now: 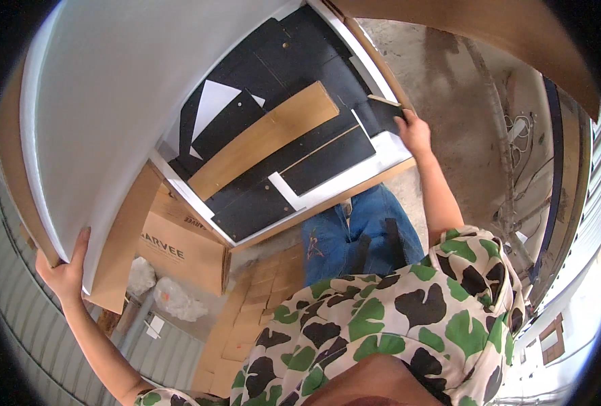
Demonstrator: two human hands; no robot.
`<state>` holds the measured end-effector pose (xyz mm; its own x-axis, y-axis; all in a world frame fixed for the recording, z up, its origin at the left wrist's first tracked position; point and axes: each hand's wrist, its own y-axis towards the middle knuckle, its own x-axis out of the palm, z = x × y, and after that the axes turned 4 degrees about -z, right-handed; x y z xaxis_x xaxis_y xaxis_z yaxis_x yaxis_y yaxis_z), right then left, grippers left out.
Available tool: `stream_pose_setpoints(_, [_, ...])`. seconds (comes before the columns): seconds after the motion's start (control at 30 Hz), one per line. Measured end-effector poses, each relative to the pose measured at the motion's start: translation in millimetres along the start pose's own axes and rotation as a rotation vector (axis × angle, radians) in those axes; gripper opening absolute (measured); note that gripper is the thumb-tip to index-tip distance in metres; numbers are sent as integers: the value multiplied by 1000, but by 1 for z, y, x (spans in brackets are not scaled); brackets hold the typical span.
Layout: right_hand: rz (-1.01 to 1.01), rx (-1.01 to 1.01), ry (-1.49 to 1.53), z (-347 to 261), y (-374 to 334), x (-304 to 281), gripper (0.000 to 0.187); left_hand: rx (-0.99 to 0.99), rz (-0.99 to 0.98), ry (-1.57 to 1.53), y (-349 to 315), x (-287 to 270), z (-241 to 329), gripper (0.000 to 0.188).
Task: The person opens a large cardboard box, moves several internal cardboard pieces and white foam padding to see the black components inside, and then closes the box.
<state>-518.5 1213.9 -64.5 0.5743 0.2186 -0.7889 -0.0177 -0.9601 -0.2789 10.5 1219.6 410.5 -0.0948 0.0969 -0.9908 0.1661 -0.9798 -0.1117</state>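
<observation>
A large white foam sheet (131, 74) stands raised on the left, backed by brown cardboard. My left hand (63, 269) is closed round its lower outer edge, thumb on the white face. In front of me an open carton (321, 220) with white foam edging holds black flat panels (331, 159). A long brown cardboard strip (266, 139) lies across them, and white foam pieces (214, 101) sit among them. At the carton's right rim, my right hand (414, 132) is closed by a thin pale stick (384, 101), which sticks out past the fingertips over the panels.
Below the raised sheet stands another cardboard box (182, 250) with clear plastic bags (179, 298) beside it. Flattened cardboard (253, 304) lies on the floor near my legs. White cables (517, 132) lie on the concrete floor to the right, and a brown cardboard flap (490, 34) overhangs at upper right.
</observation>
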Motion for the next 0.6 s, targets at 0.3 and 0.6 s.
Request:
stream_pose_setpoints(0.3, [-298, 184, -163, 1, 33, 62, 29, 78, -41, -33, -5, -2, -7, 30])
stream_pose_setpoints(0.6, [-519, 317, -514, -21, 49, 90, 33, 72, -42, -38, -6, 2, -2, 30])
